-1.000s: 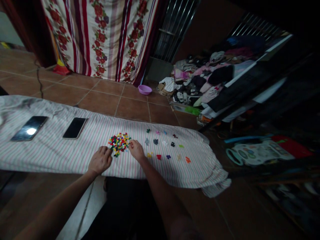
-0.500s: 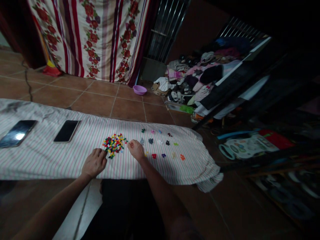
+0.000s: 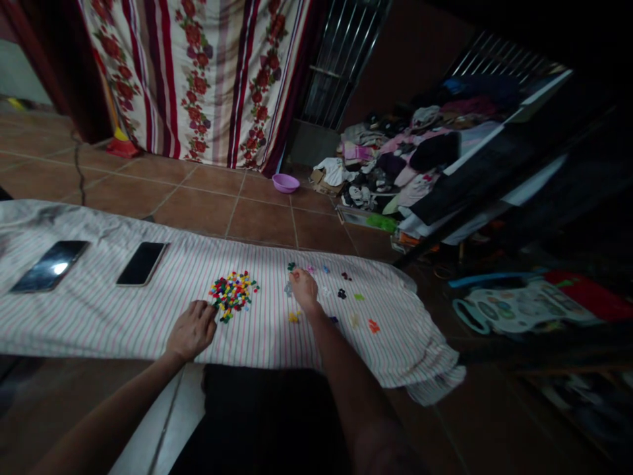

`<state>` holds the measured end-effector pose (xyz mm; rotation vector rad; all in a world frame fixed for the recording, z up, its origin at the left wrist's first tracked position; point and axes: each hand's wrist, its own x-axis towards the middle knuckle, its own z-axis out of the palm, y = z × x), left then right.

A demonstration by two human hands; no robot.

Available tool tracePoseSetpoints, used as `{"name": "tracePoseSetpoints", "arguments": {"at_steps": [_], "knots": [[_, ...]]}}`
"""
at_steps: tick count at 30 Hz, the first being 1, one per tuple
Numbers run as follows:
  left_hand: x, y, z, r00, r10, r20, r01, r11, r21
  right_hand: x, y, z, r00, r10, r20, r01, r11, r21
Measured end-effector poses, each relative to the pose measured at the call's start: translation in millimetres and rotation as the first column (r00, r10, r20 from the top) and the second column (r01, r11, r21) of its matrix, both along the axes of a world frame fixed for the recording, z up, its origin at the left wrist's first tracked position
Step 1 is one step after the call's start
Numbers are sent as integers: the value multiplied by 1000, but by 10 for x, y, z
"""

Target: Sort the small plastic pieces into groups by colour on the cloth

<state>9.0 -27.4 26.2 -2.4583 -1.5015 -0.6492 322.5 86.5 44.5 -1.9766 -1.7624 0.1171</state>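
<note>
Desk (image 3: 188, 336), covered with a striped cloth, carries a mixed pile (image 3: 232, 291) of small coloured pieces, gathered loosely left of the sorted groups. Left hand (image 3: 192, 328): rests at the pile's near left edge, back of the hand upward, fingers curled; whether they pinch a piece cannot be told. Right hand (image 3: 304, 289): over the left part of the sorted groups, fingertips just beside the dark green group (image 3: 291, 266). Its fingers are bent toward one another; at this size and in dim light, I cannot tell whether a piece sits between them.

Light grey group (image 3: 287, 289) lies just beside the right hand; yellow group (image 3: 294, 317) lies nearer the person. Beyond the hand, to the right: pink group (image 3: 310, 269), black group (image 3: 341, 293), orange group (image 3: 373, 326). Two phones lie left of the pile: nearer phone (image 3: 143, 264), farther phone (image 3: 49, 267), both flat, well apart from the pieces.
</note>
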Motion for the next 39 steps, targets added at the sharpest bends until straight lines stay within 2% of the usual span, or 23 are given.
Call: {"name": "tracePoseSetpoints", "arguments": {"at_steps": [6,13,21,28,33,36,39], "knots": [[10,4,-12,1000,0,10,0,1000,-7,172,283,24,995,-33,95,37,999,-40],[21,11,-1,999,-19,30,19,1000,-17,104,505,11,983,7,182,12,994,-105],[19,17,-17,999,-9,53,11,999,-34,60,527,-26,983,-9,184,46,980,-196],[15,10,-22,1000,-10,9,10,1000,-29,56,417,39,993,-33,111,44,994,-100],[15,6,-3,1000,8,2,-8,999,-48,-93,202,71,998,63,1,-63,998,-14],[13,6,1,1000,18,14,-17,998,-61,-319,-12,33,970,214,-115,-213,977,22],[9,6,-6,1000,17,24,-16,998,-62,-588,-255,-31,888,394,-239,-397,917,36]]}}
